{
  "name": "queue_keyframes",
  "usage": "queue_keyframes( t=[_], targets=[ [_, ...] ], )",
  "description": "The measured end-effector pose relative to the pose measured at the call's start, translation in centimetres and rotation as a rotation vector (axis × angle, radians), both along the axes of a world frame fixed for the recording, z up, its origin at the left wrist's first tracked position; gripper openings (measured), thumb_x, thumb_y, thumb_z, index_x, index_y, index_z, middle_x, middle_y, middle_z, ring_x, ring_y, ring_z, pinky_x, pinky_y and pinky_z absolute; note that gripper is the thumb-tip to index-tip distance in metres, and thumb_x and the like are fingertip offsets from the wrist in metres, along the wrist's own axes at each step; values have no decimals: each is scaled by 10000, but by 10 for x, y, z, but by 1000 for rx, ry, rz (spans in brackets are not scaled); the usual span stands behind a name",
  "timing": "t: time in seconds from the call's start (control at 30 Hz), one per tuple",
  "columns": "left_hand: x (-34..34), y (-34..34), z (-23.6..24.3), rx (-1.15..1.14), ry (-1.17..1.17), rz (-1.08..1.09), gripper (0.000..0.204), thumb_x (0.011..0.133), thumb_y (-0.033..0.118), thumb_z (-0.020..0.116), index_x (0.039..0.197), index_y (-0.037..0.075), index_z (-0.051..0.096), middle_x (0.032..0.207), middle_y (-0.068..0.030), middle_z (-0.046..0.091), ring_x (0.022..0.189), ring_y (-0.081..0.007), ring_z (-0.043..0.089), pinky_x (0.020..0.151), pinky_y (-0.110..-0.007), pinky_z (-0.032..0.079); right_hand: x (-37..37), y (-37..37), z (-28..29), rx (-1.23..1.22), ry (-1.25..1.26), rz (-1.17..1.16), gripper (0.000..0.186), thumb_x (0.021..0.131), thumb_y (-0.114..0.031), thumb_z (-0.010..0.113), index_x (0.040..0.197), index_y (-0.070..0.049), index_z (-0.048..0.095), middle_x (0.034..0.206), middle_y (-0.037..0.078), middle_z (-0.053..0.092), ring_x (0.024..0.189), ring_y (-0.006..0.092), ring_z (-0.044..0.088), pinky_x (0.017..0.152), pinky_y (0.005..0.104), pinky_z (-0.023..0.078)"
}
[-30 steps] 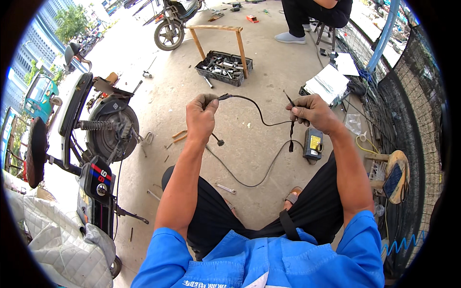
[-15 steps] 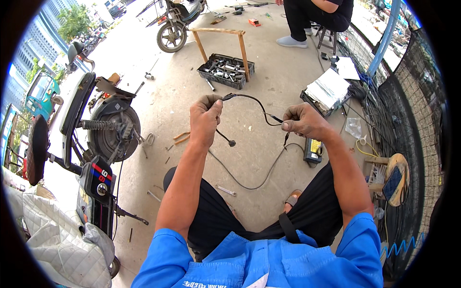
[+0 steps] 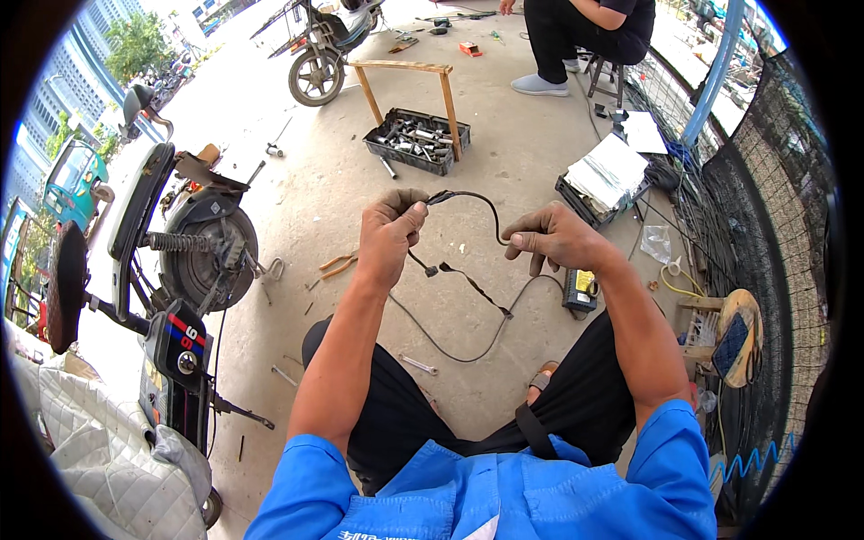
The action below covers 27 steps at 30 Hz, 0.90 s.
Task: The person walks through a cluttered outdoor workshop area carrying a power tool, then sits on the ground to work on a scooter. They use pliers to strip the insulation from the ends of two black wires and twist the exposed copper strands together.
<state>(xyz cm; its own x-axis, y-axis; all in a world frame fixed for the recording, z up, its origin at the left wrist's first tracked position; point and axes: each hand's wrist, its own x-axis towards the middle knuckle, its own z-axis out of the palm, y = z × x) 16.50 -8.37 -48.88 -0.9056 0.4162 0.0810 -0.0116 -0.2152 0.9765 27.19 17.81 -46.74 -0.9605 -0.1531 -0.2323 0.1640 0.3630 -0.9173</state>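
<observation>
A thin black cable (image 3: 489,205) arches between my two hands over the concrete floor. My left hand (image 3: 389,236) pinches one end of it between thumb and fingers, where it looks thicker and taped. My right hand (image 3: 562,238) holds the other side of the arch between thumb and forefinger, its other fingers curled loosely. Below my left hand dangles a short lead with a small dark plug (image 3: 431,271). Beside that plug hangs a thin dark strand (image 3: 477,292) with a joint at its lower end; its upper attachment is unclear.
A charger-like black and yellow box (image 3: 580,290) lies by my right knee. Pliers (image 3: 338,265) and a wrench (image 3: 418,364) are on the floor. Ahead stands a wooden-handled toolbox (image 3: 417,139); a scooter (image 3: 184,337) is at left, a stool (image 3: 733,337) at right. A person (image 3: 576,40) sits beyond.
My right hand has moved left and slightly down, closer to my left hand. The strand that hung beneath my right hand now hangs between the hands, and the cable arch is narrower.
</observation>
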Motion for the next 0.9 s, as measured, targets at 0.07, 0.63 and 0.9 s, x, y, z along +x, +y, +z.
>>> queue_keyframes(
  t=[0.07, 0.63, 0.9],
  targets=[
    [0, 4, 0, 16, -5, -51, 200, 933, 38, 599, 1099, -73, 607, 827, -49, 575, 655, -69, 450, 523, -199, 326, -4, -5, -9, 3, 121, -116, 337, 932, -221, 683, 1130, 51, 678, 882, 82, 720, 619, 128, 653, 528, 255, 490],
    [16, 19, -10, -104, 146, -212, 208, 900, -34, 607, 1098, -72, 660, 880, -51, 655, 706, -80, 521, 621, -239, 434, -11, -53, -17, 174, 900, -234, 223, 772, -92, 803, 951, -14, 696, 1030, 92, 644, 698, 171, 649, 637, 309, 525],
    [16, 21, -7, -133, 137, -167, 246, 860, -8, 665, 1100, -63, 663, 895, -64, 667, 739, -103, 561, 660, -250, 468, -20, -40, -24, -59, 571, -417, 282, 1005, -268, 576, 940, 1, 630, 891, 73, 686, 659, 110, 615, 541, 230, 471]
  ],
)
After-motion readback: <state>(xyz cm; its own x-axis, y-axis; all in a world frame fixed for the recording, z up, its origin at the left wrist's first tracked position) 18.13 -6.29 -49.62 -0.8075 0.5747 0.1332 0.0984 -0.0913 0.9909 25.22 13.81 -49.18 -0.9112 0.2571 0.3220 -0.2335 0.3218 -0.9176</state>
